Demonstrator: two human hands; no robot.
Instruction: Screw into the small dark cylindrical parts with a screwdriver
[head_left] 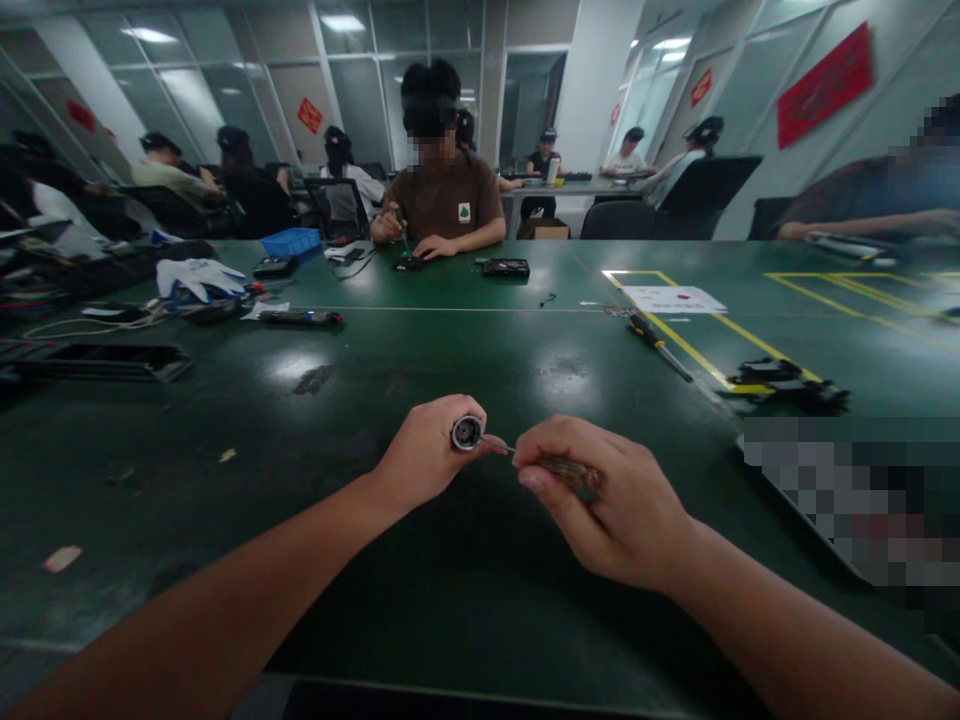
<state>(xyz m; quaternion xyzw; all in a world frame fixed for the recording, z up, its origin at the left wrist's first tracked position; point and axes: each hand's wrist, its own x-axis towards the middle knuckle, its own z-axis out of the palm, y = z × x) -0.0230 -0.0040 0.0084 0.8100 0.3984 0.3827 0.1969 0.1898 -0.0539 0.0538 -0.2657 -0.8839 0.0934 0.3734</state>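
My left hand (pixel 424 450) is wrapped round a dark cylindrical part (pixel 467 433), whose round, ringed end faces me; the rest of it is hidden in the fist. In my right hand (pixel 607 500) is a screwdriver (pixel 566 470) with a translucent amber handle. Its thin metal shaft points left and reaches the side of the cylindrical part, by my left fingertips. Whether the tip sits in a screw is too small to tell. Both hands are held above the green table (pixel 420 620).
Another screwdriver (pixel 660 345) lies at the right near yellow tape, beside black parts (pixel 787 383). A blurred-out flat object (pixel 847 510) is at the right edge. White gloves (pixel 199 280) and a blue tray (pixel 291 242) lie at the back left. Across the table sits a co-worker (pixel 442 200).
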